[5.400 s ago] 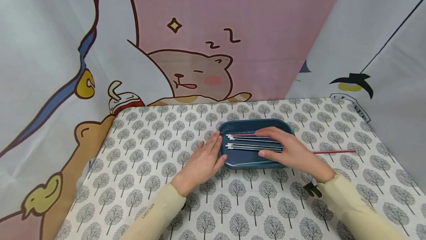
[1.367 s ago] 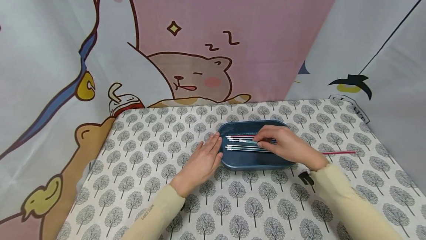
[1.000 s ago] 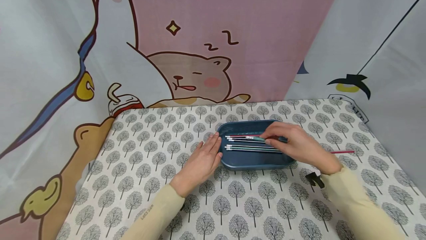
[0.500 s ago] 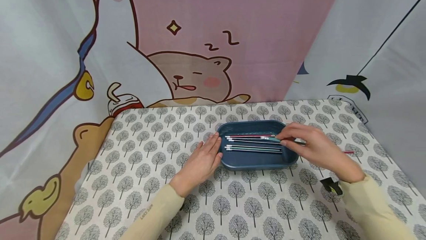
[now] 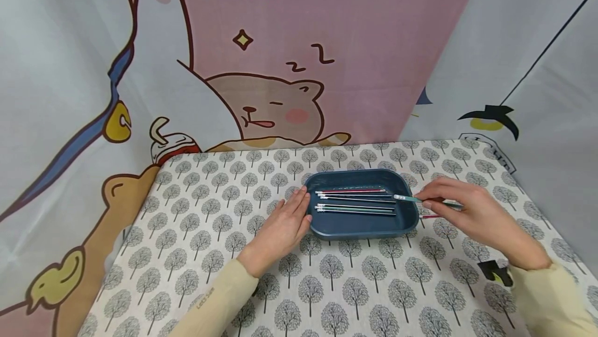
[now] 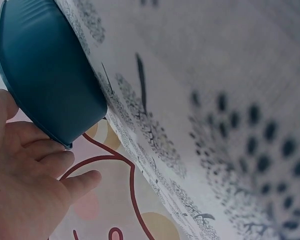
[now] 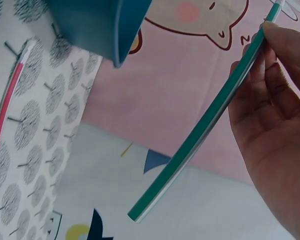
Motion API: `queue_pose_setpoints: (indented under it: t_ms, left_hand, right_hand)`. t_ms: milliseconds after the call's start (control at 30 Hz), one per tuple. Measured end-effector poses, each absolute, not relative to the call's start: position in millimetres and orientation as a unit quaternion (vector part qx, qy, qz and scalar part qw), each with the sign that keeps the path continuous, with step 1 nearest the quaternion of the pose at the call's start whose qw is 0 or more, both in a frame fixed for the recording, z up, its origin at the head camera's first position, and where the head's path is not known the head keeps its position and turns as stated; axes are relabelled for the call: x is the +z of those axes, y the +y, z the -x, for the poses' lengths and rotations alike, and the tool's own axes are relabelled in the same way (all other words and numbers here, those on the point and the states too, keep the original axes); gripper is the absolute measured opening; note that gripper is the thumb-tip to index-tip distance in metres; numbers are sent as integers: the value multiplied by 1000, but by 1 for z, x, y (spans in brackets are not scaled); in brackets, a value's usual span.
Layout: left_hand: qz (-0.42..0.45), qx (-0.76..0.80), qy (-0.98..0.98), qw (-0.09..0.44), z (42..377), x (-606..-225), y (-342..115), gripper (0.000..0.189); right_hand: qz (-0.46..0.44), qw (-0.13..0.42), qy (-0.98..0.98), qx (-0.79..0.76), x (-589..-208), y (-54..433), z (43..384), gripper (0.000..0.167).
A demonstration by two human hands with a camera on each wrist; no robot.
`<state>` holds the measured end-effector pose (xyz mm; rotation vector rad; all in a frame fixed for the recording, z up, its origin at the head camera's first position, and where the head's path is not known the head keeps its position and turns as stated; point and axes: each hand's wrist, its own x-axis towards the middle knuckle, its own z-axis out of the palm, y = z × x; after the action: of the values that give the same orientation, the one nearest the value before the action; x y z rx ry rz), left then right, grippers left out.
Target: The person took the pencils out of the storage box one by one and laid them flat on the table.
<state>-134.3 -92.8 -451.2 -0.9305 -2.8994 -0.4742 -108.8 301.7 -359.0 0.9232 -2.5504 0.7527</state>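
1. A green pencil (image 5: 408, 198) is held by the right hand (image 5: 474, 215), pinched between thumb and fingers close to the white-tipped end. The long part of the shaft is left sticking out past the fingers.
2. The white tip is seen over the right end of the blue tray (image 5: 359, 225); exact height above the rim cannot be told.
3. The tray's left end is touched by the left hand (image 5: 280, 228), fingers extended and laid against the rim.
4. More pencils are held in the tray, laid lengthwise in two groups: a rear group, with a red pencil (image 5: 350, 191) at the back, and a front group (image 5: 357, 209). White tips are pointed left in both.
5. Another red pencil (image 7: 4, 112) is set down on the counter (image 5: 322, 295), outside the tray, near its right end; it is partly hidden by the right hand in the head view.
6. The counter is covered with tree-print cloth and backed by a cartoon curtain (image 5: 364, 41).
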Motion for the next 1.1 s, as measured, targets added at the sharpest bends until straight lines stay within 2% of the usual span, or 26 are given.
queue_pose_setpoints:
  t_ms: [300,767,1100]
  left_hand:
    - [304,-154,-940,33,134,-451,-93,60]
    - [305,-152,-939,40,134,-451,-92,59]
    - [304,-156,-939,38,134,-449,-92,59]
  right_hand:
    - [-299,175,-907,239,-366,323,103,48]
    - [-240,147,-938,205,-392,365,104,39]
    - [-248,118,-933,234,-418,385,109,39]
